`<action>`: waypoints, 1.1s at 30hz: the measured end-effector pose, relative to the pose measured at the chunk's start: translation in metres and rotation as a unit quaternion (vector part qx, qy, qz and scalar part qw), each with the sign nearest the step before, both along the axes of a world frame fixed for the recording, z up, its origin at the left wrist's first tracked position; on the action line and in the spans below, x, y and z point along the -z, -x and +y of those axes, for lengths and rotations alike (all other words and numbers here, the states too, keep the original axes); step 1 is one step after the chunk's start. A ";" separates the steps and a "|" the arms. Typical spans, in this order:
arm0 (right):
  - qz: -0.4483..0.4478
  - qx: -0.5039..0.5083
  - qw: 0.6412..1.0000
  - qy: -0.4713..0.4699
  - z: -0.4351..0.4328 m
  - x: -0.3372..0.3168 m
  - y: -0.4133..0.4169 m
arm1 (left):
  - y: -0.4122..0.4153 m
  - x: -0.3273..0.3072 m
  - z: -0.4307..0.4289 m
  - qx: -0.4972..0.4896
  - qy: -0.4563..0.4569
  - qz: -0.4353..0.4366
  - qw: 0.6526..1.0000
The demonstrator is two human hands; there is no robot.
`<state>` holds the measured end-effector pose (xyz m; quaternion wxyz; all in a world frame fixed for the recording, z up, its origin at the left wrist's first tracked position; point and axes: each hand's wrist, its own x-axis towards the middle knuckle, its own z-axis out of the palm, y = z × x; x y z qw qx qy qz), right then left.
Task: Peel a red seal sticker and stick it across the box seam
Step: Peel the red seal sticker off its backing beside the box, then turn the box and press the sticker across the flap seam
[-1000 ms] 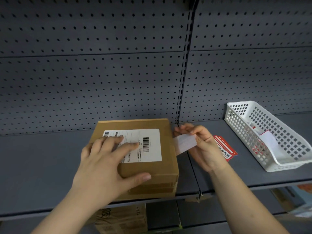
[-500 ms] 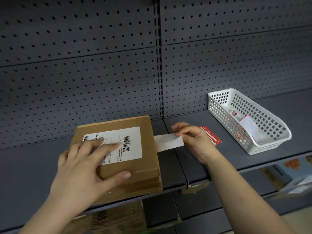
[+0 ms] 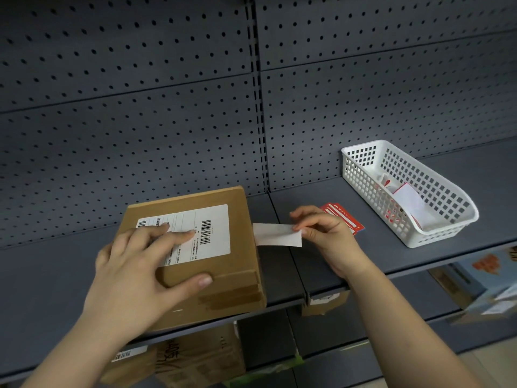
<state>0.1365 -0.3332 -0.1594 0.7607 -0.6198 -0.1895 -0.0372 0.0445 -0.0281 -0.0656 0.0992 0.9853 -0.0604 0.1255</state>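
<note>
A brown cardboard box [image 3: 237,264] with a white shipping label [image 3: 212,228] lies on the grey shelf [image 3: 56,275]. My left hand [image 3: 140,270] rests flat on the box top, thumb over its front edge. My right hand [image 3: 324,233] pinches the right end of a white strip [image 3: 275,235], seemingly a sticker seen from its white back. The strip's left end meets the box's right side. More red seal stickers [image 3: 347,217] lie on the shelf just behind my right hand.
A white plastic basket [image 3: 447,197] holding white papers and red stickers stands at the right on the shelf. A perforated grey back panel [image 3: 167,107] rises behind. Cardboard boxes [image 3: 195,359] sit on the lower shelf, and a colourful carton [image 3: 481,284] at the lower right.
My right hand has drawn the white strip out flat to the right of the box. The view has shifted. My left hand stays on the box.
</note>
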 end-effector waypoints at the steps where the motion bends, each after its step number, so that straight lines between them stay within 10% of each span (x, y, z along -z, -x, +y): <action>1: -0.002 0.007 1.000 0.007 -0.001 0.000 0.002 | 0.000 0.000 0.000 0.000 0.001 0.000 1.000; 21: -0.008 0.123 0.985 0.119 -0.018 -0.028 0.026 | 0.008 -0.021 0.000 0.013 0.114 0.065 0.991; 25: 0.026 0.082 0.995 0.051 -0.005 -0.061 0.033 | 0.002 -0.042 0.013 -0.055 0.449 0.060 0.890; 33: 0.184 0.027 0.982 0.039 0.068 -0.113 0.021 | -0.031 -0.032 0.057 -0.166 0.521 0.344 0.763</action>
